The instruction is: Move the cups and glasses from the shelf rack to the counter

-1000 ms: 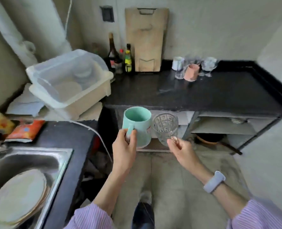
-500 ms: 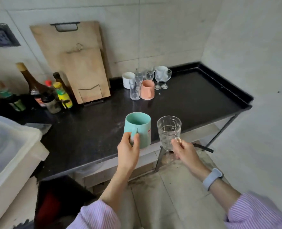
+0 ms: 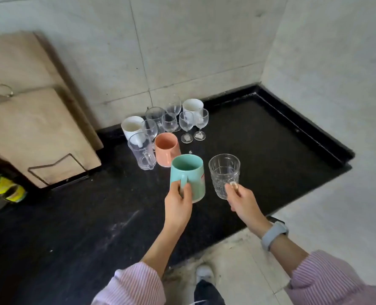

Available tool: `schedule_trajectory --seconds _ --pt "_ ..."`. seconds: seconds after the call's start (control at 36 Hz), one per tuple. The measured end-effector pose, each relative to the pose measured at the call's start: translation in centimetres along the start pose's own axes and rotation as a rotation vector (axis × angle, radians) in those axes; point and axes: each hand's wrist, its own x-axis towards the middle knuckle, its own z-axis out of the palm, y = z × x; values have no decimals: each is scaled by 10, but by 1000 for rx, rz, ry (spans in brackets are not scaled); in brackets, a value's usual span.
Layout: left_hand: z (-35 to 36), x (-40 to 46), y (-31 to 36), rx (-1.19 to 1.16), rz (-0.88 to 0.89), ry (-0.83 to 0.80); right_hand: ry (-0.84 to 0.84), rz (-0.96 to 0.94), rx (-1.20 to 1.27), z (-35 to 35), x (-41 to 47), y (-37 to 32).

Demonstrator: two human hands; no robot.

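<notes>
My left hand (image 3: 178, 206) grips a teal mug (image 3: 188, 173) by its handle, upright above the black counter (image 3: 72, 216). My right hand (image 3: 242, 200) pinches the handle of a patterned clear glass mug (image 3: 224, 173), held upright just right of the teal one. Behind them on the counter stand a salmon mug (image 3: 166, 148), a clear glass mug (image 3: 141, 150), two white mugs (image 3: 131, 127) (image 3: 192, 106) and several stemmed glasses (image 3: 186, 124). The shelf rack is out of view.
Wooden cutting boards (image 3: 28, 119) lean against the tiled wall at the left. A yellow-labelled bottle (image 3: 2, 188) sits at the far left edge. The counter's raised rim (image 3: 303, 128) runs along the right side. Tiled floor (image 3: 237, 260) and my shoe lie below.
Both hands have carried the teal mug and the glass mug forward over the counter, close to the group of cups. My view has moved nearer and tilted down.
</notes>
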Motion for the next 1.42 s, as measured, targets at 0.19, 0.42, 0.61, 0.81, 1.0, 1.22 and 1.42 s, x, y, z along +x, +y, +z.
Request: schedule_trajectory --seconds 0.19,0.42,0.61,0.81,1.0,1.22,1.42 --pt "62 77 -3 -4 -82 0 -1 22 -6 -14 102 7" --pt "98 137 -25 -12 -89 24 13 34 18 -11 182 20" --pt "112 157 -40 -84 -124 41 -26 58 48 -5 209 29" --pt "121 166 -46 -109 -131 17 -49 76 82 4 231 31" --pt "128 167 -54 -129 -119 -18 -79 71 1 11 235 36" --pt "128 165 -53 -26 -86 15 -41 -24 -311 16 230 31" --pt "122 164 -51 150 -100 77 -6 30 -526 21 217 22"
